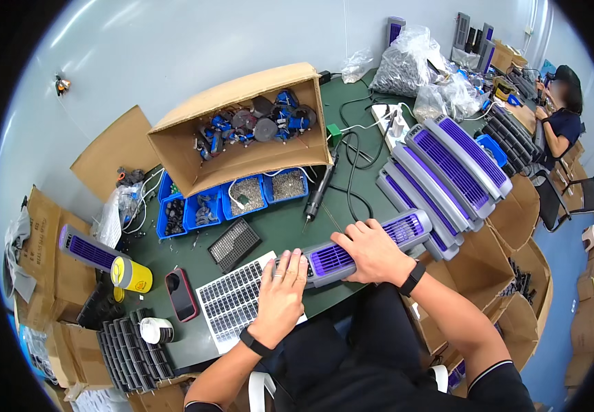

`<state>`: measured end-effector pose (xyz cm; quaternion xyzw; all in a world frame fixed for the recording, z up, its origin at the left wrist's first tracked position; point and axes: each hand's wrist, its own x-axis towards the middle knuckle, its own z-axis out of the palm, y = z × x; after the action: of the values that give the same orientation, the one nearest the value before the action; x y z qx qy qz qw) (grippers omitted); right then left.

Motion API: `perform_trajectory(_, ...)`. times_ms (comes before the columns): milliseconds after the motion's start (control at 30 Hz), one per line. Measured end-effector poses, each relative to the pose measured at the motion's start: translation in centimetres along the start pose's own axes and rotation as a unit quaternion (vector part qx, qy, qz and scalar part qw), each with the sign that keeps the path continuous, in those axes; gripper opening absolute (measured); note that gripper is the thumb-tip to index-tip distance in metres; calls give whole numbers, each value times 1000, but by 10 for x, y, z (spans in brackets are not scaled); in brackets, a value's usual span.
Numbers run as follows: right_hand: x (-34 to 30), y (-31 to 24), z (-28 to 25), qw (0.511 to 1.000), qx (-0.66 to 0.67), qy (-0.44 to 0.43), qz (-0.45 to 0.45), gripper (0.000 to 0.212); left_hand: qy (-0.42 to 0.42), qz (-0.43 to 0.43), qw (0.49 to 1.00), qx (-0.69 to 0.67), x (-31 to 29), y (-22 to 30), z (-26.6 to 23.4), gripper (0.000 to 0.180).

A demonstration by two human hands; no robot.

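A long grey housing with purple slats (333, 259) lies across the table's front edge in front of me. My right hand (374, 253) is closed around its middle, thumb on the near side and fingers over the top. At the housing's left end rests my left hand (282, 292), its fingers stretched out flat and side by side. Whatever is under those fingers is hidden. Beneath the left hand lies a white sheet of black rectangular labels (232, 302), partly covered by the hand and wrist.
Similar housings (451, 165) are stacked at right. A cardboard box of motors (242, 161) sits behind blue parts bins (204, 209). An electric screwdriver (319, 196), black grid tray (235, 245), phone (181, 295), yellow tub (132, 275) and white tub (156, 331) stand around. A co-worker (561, 117) sits far right.
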<state>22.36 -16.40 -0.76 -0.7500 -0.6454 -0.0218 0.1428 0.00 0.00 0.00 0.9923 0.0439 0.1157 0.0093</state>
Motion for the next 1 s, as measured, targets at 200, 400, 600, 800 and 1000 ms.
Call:
perform_trajectory(200,-5,4,-1,1000,-5,12,-5,82,148,-246,941,-181,2,-11,13,36)
perform_trajectory(400,1,-6,-1,997,-62,-43,-6,88,66,-400,863,-302,-13,-31,46,65)
perform_trajectory(600,7,-15,-6,995,-74,-60,-5,82,160,-402,696,-572,-9,-33,52,49)
perform_trajectory(800,10,-25,-22,999,-2,-39,-15,96,211,-386,632,-638,-9,-19,39,36)
perform_trajectory(1000,16,-17,-28,997,51,-60,-9,94,252,-322,600,-688,-7,-10,24,41)
